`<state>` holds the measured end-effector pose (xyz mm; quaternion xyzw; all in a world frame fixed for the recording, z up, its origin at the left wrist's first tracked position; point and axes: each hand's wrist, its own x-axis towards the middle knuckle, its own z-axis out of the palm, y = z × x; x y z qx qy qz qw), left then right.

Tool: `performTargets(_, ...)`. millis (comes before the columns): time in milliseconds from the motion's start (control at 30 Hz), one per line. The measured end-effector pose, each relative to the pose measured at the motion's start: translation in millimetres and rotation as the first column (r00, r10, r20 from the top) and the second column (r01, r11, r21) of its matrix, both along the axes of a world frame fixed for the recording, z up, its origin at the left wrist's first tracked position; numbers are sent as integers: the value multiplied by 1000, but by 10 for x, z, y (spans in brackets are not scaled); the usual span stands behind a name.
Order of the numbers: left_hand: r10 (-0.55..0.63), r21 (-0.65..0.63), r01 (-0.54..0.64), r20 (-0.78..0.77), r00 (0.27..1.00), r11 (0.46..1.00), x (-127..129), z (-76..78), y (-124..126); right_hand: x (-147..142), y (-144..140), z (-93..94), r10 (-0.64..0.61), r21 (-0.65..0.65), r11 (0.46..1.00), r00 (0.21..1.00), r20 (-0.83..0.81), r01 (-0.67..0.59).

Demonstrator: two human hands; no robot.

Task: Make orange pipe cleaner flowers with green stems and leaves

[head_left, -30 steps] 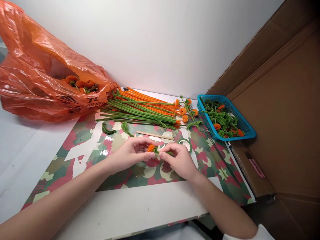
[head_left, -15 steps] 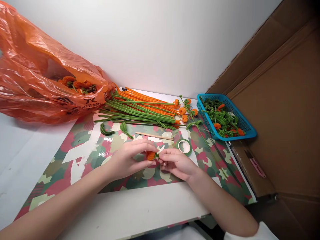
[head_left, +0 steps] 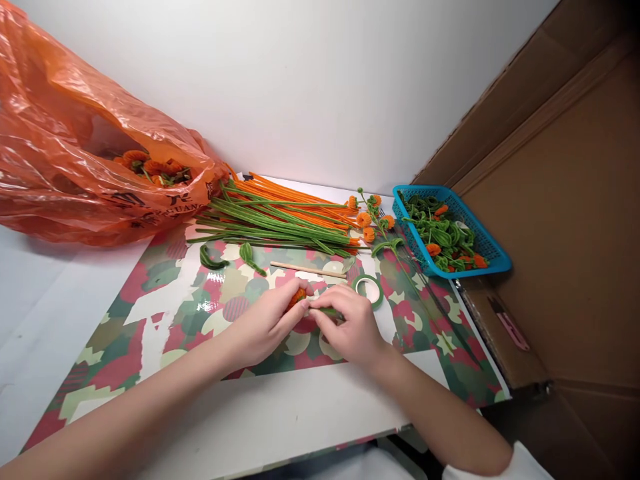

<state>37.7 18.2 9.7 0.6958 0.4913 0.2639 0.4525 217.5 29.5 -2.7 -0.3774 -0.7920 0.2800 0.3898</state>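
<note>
My left hand [head_left: 265,323] pinches a small orange pipe-cleaner flower [head_left: 297,297] between thumb and fingers. My right hand [head_left: 350,327] grips the flower's green stem [head_left: 327,311] right beside it, fingers curled over it. Both hands hover low over the camouflage-patterned mat [head_left: 165,313]. A roll of green tape [head_left: 368,289] lies just beyond my right hand, and a thin wooden stick [head_left: 307,269] lies beyond both hands.
A bundle of green and orange pipe cleaners [head_left: 280,217] lies at the back. An orange plastic bag [head_left: 75,153] with finished flowers sits at left. A blue basket [head_left: 450,233] of green and orange pieces stands at right, beside a cardboard wall [head_left: 565,200]. Two green leaf shapes [head_left: 213,257] lie nearby.
Both hands have turned and lowered onto the mat; my left fingers now cover more of the orange flower, and my right hand has closed over the green stem.
</note>
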Motion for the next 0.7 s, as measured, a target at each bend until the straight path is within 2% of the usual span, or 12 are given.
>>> performTargets(67,3,102,4,-67,998,995,-4,-49,-2,-18,-15,24,-63,-217,975,995,-72,46)
performTargets(133,5,174,17,-127,992,985,-21,-107,4,-23,-24,41,-79,-330,943,992,-95,44)
performTargets(200,0,235,39,-164,986,971,-37,-159,13,-18,-28,37,-51,-283,959,994,-94,22)
performTargets(300,-27,270,82,-200,979,959,-44,-196,20,-9,-36,-6,25,-22,999,999,-20,-26)
performTargets(367,-55,242,107,-212,976,964,-39,-191,17,-7,-42,-37,51,123,991,996,72,-59)
performTargets(433,-79,184,115,-192,978,976,-36,-171,12,-6,-46,-47,55,149,986,990,130,-75)
performTargets(533,-57,85,63,-71,996,994,-45,-136,9,4,-38,-12,81,35,996,992,97,-84)
performTargets(600,-22,27,20,60,998,999,-59,-120,15,20,-16,29,92,-86,992,996,2,-91)
performTargets(700,-18,-47,30,246,969,998,-79,-109,24,42,28,68,48,-230,970,988,-146,-81)
